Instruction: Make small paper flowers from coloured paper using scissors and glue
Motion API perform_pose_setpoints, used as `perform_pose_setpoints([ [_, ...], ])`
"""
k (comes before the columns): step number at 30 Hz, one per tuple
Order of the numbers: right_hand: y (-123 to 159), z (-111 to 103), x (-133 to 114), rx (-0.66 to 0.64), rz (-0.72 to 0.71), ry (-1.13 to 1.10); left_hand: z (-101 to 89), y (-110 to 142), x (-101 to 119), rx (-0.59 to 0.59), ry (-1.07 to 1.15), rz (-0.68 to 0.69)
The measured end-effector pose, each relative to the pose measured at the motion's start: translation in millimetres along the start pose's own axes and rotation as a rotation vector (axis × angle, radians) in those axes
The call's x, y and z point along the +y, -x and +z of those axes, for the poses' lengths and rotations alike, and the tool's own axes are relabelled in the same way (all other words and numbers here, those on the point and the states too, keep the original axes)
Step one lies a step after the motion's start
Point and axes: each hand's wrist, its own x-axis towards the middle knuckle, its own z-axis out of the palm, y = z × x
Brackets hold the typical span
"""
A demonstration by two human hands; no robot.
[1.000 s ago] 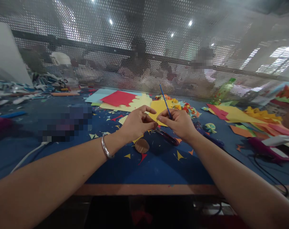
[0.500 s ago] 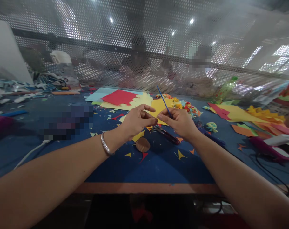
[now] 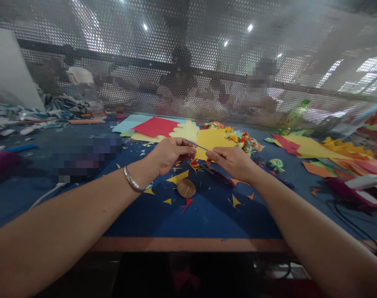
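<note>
My right hand (image 3: 233, 160) is closed, pinching one end of a thin blue stick (image 3: 201, 146). The stick slants up to the left, and its other end lies along the fingers of my left hand (image 3: 173, 153). That hand is pinched shut too; what sits between its fingertips is too small to make out. Just below my hands lie dark-handled scissors (image 3: 218, 175), a round brown disc (image 3: 186, 188) and a small yellow-and-red paper piece (image 3: 194, 163). Behind them is a yellow paper sheet (image 3: 215, 137).
Red paper (image 3: 155, 127) and a heap of colourful folded paper pieces (image 3: 246, 140) lie farther back. Yellow paper (image 3: 315, 148) is at right, near a green-capped bottle (image 3: 296, 116). A white-lidded bottle (image 3: 89, 93) stands left. A perforated metal screen (image 3: 138, 78) rises behind, with people beyond.
The blue stick has swung from nearly upright to lying slanted leftward between my hands. My left hand has drawn slightly left and its fingers have closed; my right hand has shifted slightly down.
</note>
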Motion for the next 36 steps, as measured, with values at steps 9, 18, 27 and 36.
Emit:
perform_pose_setpoints([
  [9, -2.2, 3.2, 8.2, -0.114, 0.041, 0.087, 0.8, 2.4, -1.7, -0.065, -0.042, -0.022],
  [18, -1.4, 1.1, 3.4, -0.144, 0.052, 0.130, 0.6, 2.3, -1.6, -0.092, -0.037, -0.068],
  [27, -0.9, 1.7, 0.9, -0.155, 0.052, 0.120, -3.4, -0.6, -2.4, -0.121, -0.123, 0.011],
  [36, 0.1, 0.0, 3.9, -0.155, 0.027, 0.080, -3.4, 1.1, 4.0, -0.160, -0.286, 0.147],
])
